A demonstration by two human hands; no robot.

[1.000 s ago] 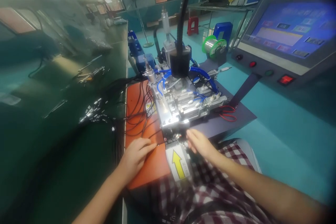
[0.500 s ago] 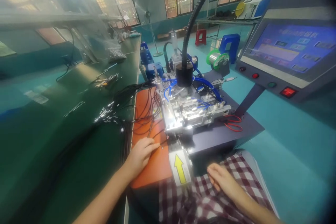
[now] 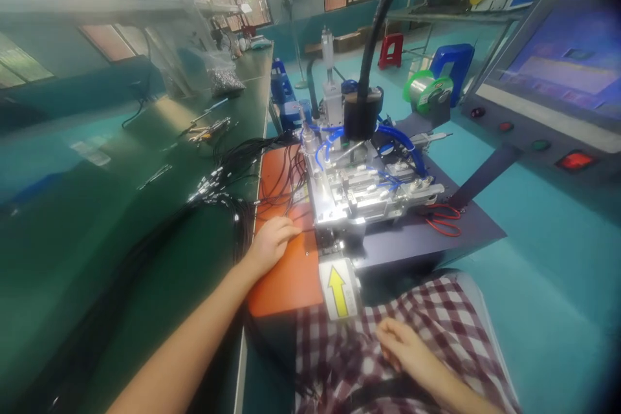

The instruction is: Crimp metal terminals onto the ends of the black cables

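My left hand (image 3: 274, 240) rests over the orange plate (image 3: 286, 288), its thumb and fingers pinched on a thin black cable (image 3: 307, 229) whose end points at the silver machine (image 3: 349, 207). Other black cables (image 3: 281, 191) fan out across the plate behind that hand. Low over my lap, my right hand (image 3: 400, 344) is curled closed, and nothing shows between its fingers. A white block with a yellow arrow (image 3: 338, 291) sits at the machine's front, between my two hands.
Left is a green table (image 3: 204, 297) with a bundle of cables with metal ends (image 3: 211, 186), tweezers (image 3: 155, 176) and a bag of small parts (image 3: 226, 81). A control screen (image 3: 557, 77) stands at right, and a green spool (image 3: 427, 90) behind the machine.
My left hand has moved forward along the plate, bringing the cable up to the machine's edge. My right hand has sunk slightly towards my lap. The camera view has turned left.
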